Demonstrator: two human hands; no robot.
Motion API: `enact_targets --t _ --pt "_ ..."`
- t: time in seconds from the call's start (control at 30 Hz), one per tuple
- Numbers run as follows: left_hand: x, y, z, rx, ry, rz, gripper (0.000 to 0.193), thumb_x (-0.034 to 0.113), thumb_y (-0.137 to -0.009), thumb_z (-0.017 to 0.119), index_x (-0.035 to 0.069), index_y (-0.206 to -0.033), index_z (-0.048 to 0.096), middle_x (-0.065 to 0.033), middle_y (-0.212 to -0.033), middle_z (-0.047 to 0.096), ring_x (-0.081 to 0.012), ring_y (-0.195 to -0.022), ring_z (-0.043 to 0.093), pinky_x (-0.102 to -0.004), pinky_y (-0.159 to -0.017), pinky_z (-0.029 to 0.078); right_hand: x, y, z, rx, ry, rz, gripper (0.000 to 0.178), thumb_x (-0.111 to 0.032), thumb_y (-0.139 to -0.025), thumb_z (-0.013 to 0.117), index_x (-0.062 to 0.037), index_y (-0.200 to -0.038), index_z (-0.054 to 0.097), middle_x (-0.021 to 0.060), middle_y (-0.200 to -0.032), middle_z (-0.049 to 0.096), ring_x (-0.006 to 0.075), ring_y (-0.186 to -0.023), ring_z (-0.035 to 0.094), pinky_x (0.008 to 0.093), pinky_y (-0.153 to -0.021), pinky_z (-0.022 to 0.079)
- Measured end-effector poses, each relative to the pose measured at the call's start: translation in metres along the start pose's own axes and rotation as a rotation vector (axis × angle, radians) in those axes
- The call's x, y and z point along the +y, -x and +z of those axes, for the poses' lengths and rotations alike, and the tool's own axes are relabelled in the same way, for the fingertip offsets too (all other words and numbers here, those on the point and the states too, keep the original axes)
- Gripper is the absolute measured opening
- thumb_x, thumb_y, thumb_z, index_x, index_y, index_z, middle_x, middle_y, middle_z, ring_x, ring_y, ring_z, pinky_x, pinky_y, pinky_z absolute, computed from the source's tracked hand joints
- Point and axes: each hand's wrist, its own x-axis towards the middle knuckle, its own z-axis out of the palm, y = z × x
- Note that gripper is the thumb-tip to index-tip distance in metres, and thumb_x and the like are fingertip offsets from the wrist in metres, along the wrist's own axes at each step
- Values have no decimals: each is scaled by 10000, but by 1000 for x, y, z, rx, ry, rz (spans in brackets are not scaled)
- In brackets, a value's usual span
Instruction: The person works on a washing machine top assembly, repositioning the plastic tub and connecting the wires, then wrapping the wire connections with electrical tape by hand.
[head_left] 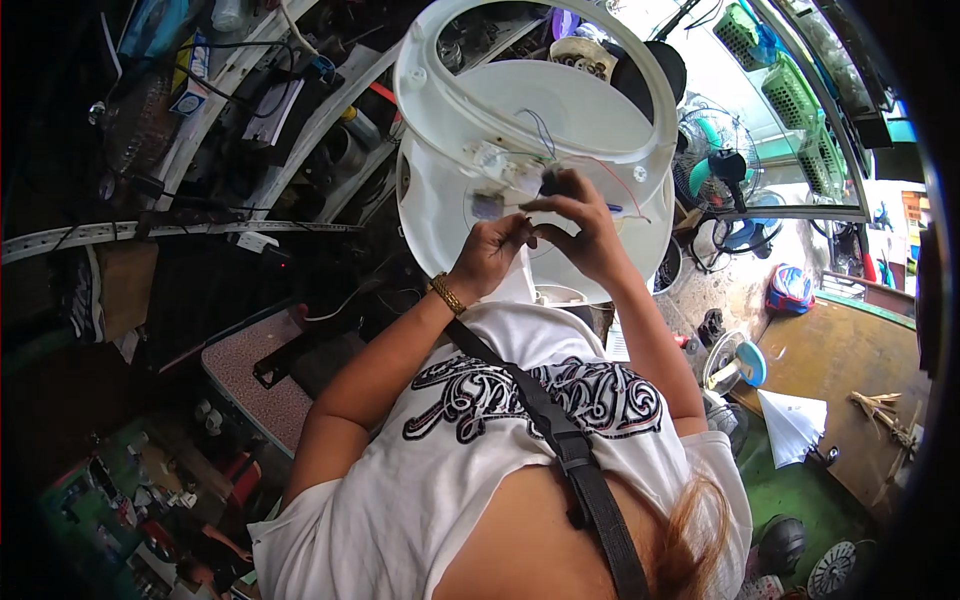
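Note:
My left hand [490, 258] is closed in a pinch at the middle of the view, a gold-coloured bracelet on its wrist. My right hand [585, 228] meets it from the right with bent fingers, thumb near the left fingertips. Whatever small thing is between them is too small to make out. Both hands are above a large white plastic appliance housing [425, 235]. Thin coloured wires [540, 130] run across its inside. Beside my right fingers shows a small dark part [549, 183], its kind unclear. A grey-blue block [487, 206] sits close to my left hand.
Metal shelving [215, 105] with cables and parts stands at the left. To the right are a fan [712, 160], green baskets [790, 100] and a wooden board [850, 370] bearing a white folded umbrella [793, 425]. A pink speckled panel [255, 365] is at lower left.

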Motion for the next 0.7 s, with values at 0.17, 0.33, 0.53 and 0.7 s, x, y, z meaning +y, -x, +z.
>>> enact_targets --t 0.17,0.33,0.53,0.7 --pt "-18 -8 3 -82 -4 61 225 183 -985 478 16 -1013 626 12 -741 563 -49 -692 472 -211 -646 409 14 2 0 -59 -217 67 201 -5 -679 727 -67 -864 680 106 -972 527 268 -938 539 338 -818 438" --pt "-20 -23 11 20 120 -23 161 133 -961 511 9 -1024 592 -32 -821 649 -109 -773 580 -263 -704 465 14 2 14 169 -336 230 118 15 -728 694 -6 -808 610 121 -917 511 271 -839 537 331 -748 441" --pt "-28 -26 25 124 313 -76 50 104 -937 554 57 -955 557 36 -736 527 -37 -638 459 -195 -582 393 28 3 3 142 -218 255 88 -22 -801 653 -4 -861 591 109 -915 521 234 -850 540 317 -758 436" --pt "-24 -36 32 441 321 -249 52 67 -915 567 26 -888 549 12 -732 556 -58 -654 512 -214 -605 435 45 22 2 244 -860 449 204 -38 -927 519 -20 -1093 401 55 -951 523 128 -878 522 265 -777 438"
